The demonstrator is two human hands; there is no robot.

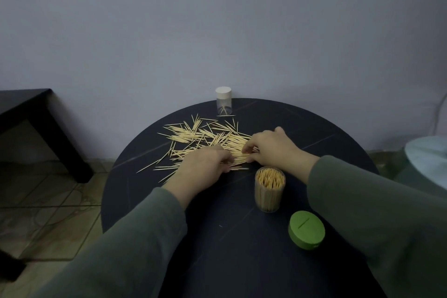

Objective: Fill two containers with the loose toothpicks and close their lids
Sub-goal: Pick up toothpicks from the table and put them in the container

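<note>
A round dark surface [145,201] carries a spread pile of loose toothpicks [193,138] across its far middle. Both hands are down on the near edge of that pile. The left hand [203,164] lies palm down with its fingers [227,161] curled onto the toothpicks, pinching some at the pile's near edge. The right hand [271,147] reaches in from the right, its fingers [246,149] bent down and nipping toothpicks just beside the left hand's fingertips. Both arms wear grey-green sleeves [362,201].

Just near of the right hand stands 1 open clear jar [269,191], upright and packed with toothpicks standing on end, reaching almost to its rim. Its green lid [306,229] lies on the surface near and to the right of the jar, apart from it, with a thin slot across its top.

A 2nd, smaller clear jar [223,101] stands at the far edge of the surface, beyond the pile, with a white cap on; only a few toothpicks show inside it.

A dark side table [36,113] stands on the tiled floor [48,213] to the left, against a pale wall [217,19].
</note>
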